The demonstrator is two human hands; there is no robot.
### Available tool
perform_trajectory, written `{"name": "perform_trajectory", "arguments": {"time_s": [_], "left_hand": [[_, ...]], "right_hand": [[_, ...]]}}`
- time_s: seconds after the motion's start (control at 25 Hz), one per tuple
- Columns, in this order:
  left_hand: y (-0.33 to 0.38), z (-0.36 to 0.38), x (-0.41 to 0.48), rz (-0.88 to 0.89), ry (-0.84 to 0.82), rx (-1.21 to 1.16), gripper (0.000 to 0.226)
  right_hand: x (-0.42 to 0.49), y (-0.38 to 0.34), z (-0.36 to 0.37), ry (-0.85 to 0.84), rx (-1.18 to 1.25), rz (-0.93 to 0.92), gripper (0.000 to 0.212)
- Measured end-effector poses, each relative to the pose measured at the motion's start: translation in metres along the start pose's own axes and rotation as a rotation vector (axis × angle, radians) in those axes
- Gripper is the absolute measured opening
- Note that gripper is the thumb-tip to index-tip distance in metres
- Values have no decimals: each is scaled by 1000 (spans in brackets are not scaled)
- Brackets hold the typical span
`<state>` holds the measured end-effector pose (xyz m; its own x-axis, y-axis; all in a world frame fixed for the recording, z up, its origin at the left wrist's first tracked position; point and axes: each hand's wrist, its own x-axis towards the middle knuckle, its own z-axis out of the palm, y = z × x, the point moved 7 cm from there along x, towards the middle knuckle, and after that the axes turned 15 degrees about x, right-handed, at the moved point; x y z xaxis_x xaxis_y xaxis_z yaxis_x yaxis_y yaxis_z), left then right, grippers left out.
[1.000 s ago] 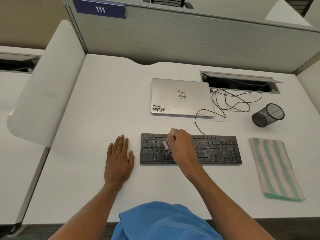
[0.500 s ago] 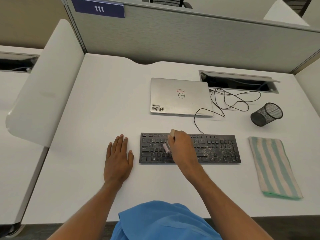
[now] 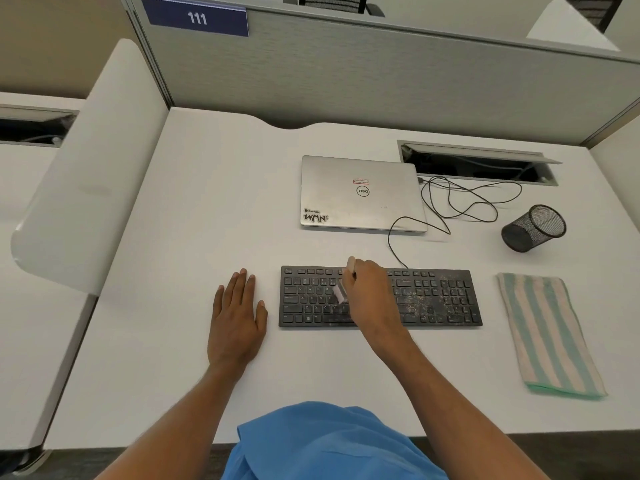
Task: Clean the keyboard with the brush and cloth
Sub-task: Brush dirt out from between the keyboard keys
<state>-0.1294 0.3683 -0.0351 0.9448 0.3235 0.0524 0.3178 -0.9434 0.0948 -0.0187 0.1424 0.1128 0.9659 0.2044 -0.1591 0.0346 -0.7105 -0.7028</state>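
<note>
A black keyboard [image 3: 433, 299] lies on the white desk [image 3: 207, 220], with pale dust and crumbs over its right half. My right hand [image 3: 372, 292] grips a small brush [image 3: 341, 292] by its light handle; the pale bristles touch the keys left of the keyboard's middle. My left hand [image 3: 239, 317] rests flat on the desk, fingers straight, just left of the keyboard and apart from it. A folded cloth [image 3: 547, 337] with green and cream stripes lies on the desk to the right of the keyboard.
A closed silver laptop [image 3: 360, 195] sits behind the keyboard. A black cable [image 3: 450, 206] loops from the keyboard toward an open cable tray [image 3: 478, 164]. A black mesh cup [image 3: 533, 228] lies tipped at the right. A white divider panel [image 3: 86, 161] borders the left.
The brush in my right hand has shifted only slightly over the same patch of keys. My left hand has stayed flat on the desk.
</note>
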Motion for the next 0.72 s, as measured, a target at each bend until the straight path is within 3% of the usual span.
{"name": "perform_trajectory", "arguments": {"time_s": [0.24, 0.44, 0.6, 0.72], "left_hand": [[0, -2, 0, -4, 10, -9, 64], [1, -1, 1, -3, 5, -8, 64], [1, -1, 0, 0, 6, -1, 64], [0, -2, -1, 1, 5, 0, 64]], "right_hand": [[-10, 8, 19, -44, -85, -18, 33], [-11, -4, 18, -108, 134, -116, 39], [-17, -35, 45, -275, -32, -298, 19], [-17, -34, 46, -273, -240, -327, 14]]}}
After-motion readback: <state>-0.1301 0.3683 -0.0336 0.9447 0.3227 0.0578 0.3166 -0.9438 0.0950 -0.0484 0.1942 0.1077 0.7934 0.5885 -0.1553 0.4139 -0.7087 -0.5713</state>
